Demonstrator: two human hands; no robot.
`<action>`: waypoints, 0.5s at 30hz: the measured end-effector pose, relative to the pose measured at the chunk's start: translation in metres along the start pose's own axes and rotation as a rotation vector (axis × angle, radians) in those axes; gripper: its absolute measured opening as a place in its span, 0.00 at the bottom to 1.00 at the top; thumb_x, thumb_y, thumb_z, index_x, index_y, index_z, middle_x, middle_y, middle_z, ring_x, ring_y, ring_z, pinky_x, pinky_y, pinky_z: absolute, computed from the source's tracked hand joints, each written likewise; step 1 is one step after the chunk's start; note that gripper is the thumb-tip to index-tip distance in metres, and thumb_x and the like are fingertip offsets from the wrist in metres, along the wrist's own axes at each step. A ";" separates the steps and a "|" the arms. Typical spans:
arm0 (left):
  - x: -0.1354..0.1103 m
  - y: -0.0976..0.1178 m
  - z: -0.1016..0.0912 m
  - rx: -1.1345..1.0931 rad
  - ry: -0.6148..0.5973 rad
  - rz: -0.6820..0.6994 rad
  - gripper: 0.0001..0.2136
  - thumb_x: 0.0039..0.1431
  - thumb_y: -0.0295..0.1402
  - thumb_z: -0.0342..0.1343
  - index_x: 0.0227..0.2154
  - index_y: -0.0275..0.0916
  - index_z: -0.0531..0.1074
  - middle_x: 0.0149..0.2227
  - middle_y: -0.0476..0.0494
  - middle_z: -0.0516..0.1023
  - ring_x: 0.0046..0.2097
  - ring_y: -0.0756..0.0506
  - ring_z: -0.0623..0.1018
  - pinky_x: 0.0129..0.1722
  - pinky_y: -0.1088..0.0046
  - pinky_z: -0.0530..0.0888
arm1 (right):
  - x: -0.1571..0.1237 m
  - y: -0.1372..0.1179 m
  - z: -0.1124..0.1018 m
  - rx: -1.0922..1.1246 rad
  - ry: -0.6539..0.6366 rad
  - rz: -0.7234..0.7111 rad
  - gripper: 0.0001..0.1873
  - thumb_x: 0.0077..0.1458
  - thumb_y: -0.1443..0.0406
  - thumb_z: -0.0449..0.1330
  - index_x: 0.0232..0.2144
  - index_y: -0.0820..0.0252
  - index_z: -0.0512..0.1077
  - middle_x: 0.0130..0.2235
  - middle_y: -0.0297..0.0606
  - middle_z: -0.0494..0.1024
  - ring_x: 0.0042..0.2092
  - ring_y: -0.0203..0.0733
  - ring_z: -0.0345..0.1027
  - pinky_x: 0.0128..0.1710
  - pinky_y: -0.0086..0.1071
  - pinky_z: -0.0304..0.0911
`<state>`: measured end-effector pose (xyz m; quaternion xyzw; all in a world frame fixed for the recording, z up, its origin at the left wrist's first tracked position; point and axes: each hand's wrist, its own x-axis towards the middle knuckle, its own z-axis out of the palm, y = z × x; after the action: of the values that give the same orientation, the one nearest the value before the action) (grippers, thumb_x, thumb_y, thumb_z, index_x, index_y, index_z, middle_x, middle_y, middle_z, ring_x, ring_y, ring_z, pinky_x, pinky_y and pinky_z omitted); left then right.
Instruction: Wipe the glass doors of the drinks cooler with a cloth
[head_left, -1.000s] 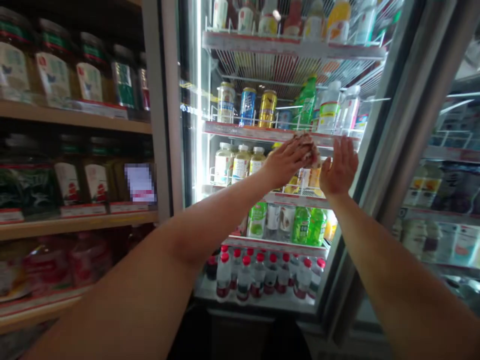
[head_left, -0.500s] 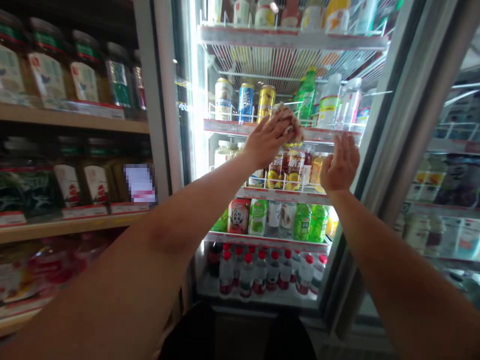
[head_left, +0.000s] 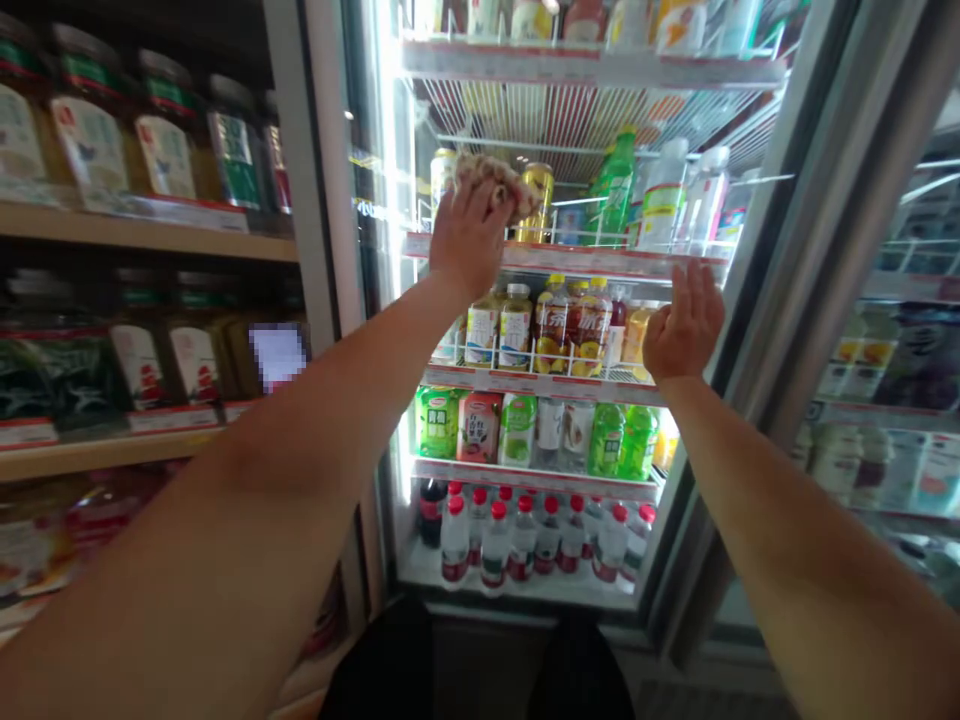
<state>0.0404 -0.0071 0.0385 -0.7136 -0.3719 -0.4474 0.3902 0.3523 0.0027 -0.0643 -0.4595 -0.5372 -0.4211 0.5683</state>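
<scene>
My left hand (head_left: 466,240) is closed over a crumpled, patterned cloth (head_left: 491,178) in front of the cooler's can shelf. The cloth appears pressed on the glass door (head_left: 375,160); the exact contact is hard to see. It hides most of the cans behind it, though a gold can (head_left: 535,205) shows at its right. My right hand (head_left: 684,325) holds nothing. Its fingers stretch upward, and the palm seems to rest on the glass near the door's right side, in front of the shelf edge.
Inside the lit cooler stand green bottles (head_left: 619,185), tea bottles (head_left: 553,325), green juice bottles (head_left: 436,420) and red-capped bottles (head_left: 495,545). A metal door frame (head_left: 817,270) rises on the right. Wooden shelves (head_left: 150,235) with jars are on the left.
My left hand and the cloth have moved left and slightly up, from in front of the gold can toward the leftmost can. My right hand has hardly moved.
</scene>
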 end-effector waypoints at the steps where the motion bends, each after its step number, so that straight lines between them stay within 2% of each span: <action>1: -0.006 -0.005 0.000 0.008 0.008 -0.015 0.23 0.67 0.29 0.45 0.64 0.39 0.65 0.70 0.41 0.58 0.73 0.34 0.50 0.71 0.44 0.50 | 0.000 0.000 0.000 0.005 -0.001 0.006 0.32 0.61 0.67 0.44 0.66 0.66 0.60 0.69 0.47 0.61 0.72 0.52 0.48 0.69 0.52 0.47; 6: -0.039 -0.019 0.004 0.031 -0.047 0.103 0.22 0.66 0.28 0.44 0.60 0.43 0.69 0.70 0.44 0.58 0.73 0.38 0.49 0.71 0.48 0.52 | -0.002 0.002 0.002 0.019 0.019 -0.013 0.31 0.64 0.65 0.42 0.67 0.65 0.59 0.69 0.47 0.61 0.71 0.54 0.50 0.69 0.52 0.47; 9: -0.031 -0.027 0.000 0.028 -0.040 0.117 0.22 0.65 0.27 0.46 0.60 0.45 0.69 0.69 0.46 0.60 0.73 0.38 0.51 0.71 0.47 0.50 | -0.002 0.003 0.003 0.010 0.036 -0.036 0.31 0.62 0.66 0.44 0.66 0.66 0.60 0.68 0.49 0.62 0.70 0.53 0.51 0.67 0.55 0.50; 12: -0.018 -0.034 -0.005 0.010 -0.005 0.065 0.24 0.63 0.28 0.48 0.62 0.45 0.68 0.69 0.45 0.60 0.73 0.36 0.51 0.71 0.46 0.48 | -0.002 0.002 0.002 0.008 0.042 -0.033 0.31 0.61 0.67 0.44 0.65 0.68 0.61 0.68 0.50 0.62 0.71 0.52 0.50 0.68 0.54 0.49; 15: -0.026 -0.038 -0.007 0.003 0.024 0.014 0.23 0.65 0.29 0.46 0.62 0.42 0.67 0.69 0.43 0.59 0.72 0.35 0.51 0.71 0.45 0.49 | -0.003 0.000 0.001 0.011 0.050 -0.021 0.30 0.63 0.66 0.43 0.65 0.67 0.62 0.68 0.49 0.62 0.71 0.51 0.51 0.68 0.50 0.48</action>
<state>-0.0034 -0.0018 0.0249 -0.7100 -0.3631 -0.4527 0.3990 0.3520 0.0036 -0.0671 -0.4399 -0.5299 -0.4356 0.5796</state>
